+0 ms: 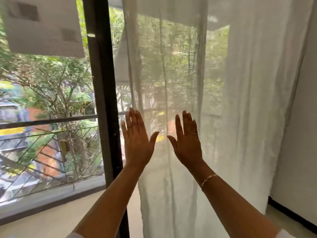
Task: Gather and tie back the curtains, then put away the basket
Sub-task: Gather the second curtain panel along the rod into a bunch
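A sheer white curtain point(214, 83) hangs from the top of the view down to the floor, covering the right half of a tall window. My left hand point(137, 140) is raised flat in front of the curtain's left edge, fingers straight and pointing up. My right hand point(187, 141) is raised beside it, a ring on one finger and a chain bracelet on the wrist, fingers straight too. Both palms face the fabric and hold nothing. Whether they touch the cloth cannot be told. No basket is in view.
A black window post point(101, 83) stands just left of my left hand. Behind the glass are a balcony railing point(48, 146) and trees. A white wall point(301, 134) with a dark skirting strip closes the right side. Pale floor point(51, 219) lies below.
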The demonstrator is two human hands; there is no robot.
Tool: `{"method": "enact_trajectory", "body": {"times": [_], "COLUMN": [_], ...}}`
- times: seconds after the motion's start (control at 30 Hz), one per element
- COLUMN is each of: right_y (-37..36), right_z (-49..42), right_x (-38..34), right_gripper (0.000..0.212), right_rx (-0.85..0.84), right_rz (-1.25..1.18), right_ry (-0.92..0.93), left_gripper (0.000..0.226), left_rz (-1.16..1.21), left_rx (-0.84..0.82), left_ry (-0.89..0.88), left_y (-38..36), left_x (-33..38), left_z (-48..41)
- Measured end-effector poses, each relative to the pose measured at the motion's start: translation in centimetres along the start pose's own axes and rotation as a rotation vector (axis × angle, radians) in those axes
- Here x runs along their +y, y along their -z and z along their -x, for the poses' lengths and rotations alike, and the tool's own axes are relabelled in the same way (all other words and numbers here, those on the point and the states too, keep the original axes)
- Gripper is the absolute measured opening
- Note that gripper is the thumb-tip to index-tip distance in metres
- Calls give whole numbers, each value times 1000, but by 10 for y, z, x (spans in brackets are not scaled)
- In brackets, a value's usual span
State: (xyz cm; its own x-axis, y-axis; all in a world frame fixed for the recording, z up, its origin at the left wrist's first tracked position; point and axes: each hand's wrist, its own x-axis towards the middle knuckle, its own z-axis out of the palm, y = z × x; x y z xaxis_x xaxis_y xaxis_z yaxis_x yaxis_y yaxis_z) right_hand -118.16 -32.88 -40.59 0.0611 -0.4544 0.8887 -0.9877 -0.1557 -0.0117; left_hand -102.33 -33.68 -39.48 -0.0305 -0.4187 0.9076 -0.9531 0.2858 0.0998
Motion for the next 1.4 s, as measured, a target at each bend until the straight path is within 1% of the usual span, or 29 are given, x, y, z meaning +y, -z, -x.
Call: {"method": "enact_trajectory", "body": {"times": [0.17,0.3,0.47,0.7,0.9,1.03,1.13,1.23,1.4], "right_y": [-3,-10,-32,-58,-56,-49,-34,-18,14], "right_z": [-23,-55,-95,-160,-221,-251,-279,-310,-359], "right_x": [33,56,86,101,98,98,100,104,108], "right_gripper": [64,65,66,67,64,62,60,63,73], "right_rx": [48,104,164,293,415,511,566,583,557], "right_rz": [51,53,-5,-149,-314,-383,-440,-494,-554], "right_ry": [2,23,26,39,81,110,134,148,160], "left_gripper": [80,80,78,78,78,77,76,75,72], "left_rz": [73,39,10,-20,-74,-103,-142,-164,-309], "left_rx": [55,91,136,274,423,501,603,659,665], "left_ry": [-99,-164,-113,-113,-86,-124,-158,-192,-181], "left_y": [-16,-37,-74,-106,-92,-81,-61,-35,6], "left_x": [33,53,70,81,84,86,92,97,99], "left_z": [-40,-73,-109,-172,-236,-264,-293,-321,-360]}}
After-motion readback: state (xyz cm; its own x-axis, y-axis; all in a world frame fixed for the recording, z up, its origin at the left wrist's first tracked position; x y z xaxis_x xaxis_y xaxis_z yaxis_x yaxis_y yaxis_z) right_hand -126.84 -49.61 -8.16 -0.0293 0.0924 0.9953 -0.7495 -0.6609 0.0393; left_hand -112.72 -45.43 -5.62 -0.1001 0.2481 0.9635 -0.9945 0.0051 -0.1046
